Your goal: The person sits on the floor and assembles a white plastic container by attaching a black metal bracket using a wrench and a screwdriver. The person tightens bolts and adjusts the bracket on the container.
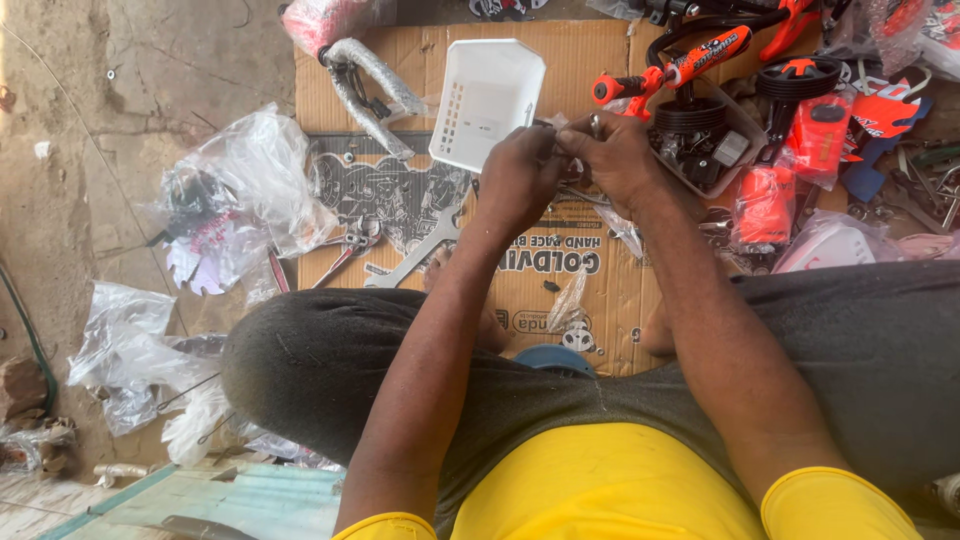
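Observation:
My left hand (520,175) and my right hand (615,155) meet above a flattened cardboard sheet (610,290), fingers pinched together on a small metal part (560,130) that is mostly hidden between them. A white plastic basket (485,100) lies just beyond my left hand. Under my forearms a flat metal spanner (415,255) rests on the cardboard beside pliers (350,250). I sit cross-legged in grey trousers and a yellow shirt.
Orange and black handlebar grips (665,70), small black wheels (795,80) and orange parts in plastic wrap (765,205) crowd the right. A wrapped silver fork (365,85) lies at top left. Crumpled clear bags (250,185) and more plastic (125,345) cover the dirt floor on the left.

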